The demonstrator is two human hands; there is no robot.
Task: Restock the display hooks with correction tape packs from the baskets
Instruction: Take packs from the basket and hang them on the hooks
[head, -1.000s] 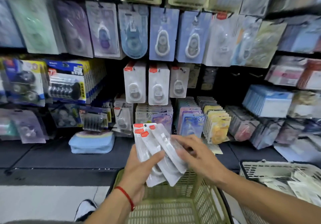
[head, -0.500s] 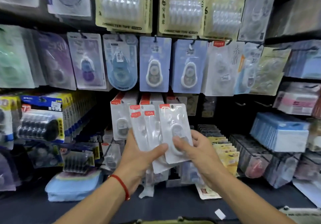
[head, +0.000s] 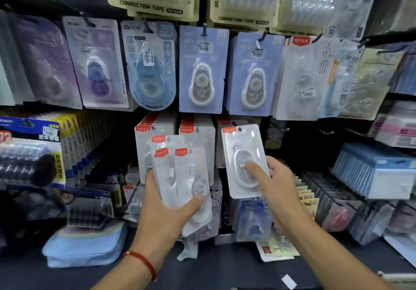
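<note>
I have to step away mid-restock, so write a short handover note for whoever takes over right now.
Left hand: grips a fanned stack of white packs, thumb across the front.
Right hand: pinches a single white pack, raised in front of the third red-tab hook row, its hang hole at the top.
Done: the two red-tab rows to the left already carry packs.
Left: hang the single pack, then feed the stack on one by one. The baskets are out of view.
</note>
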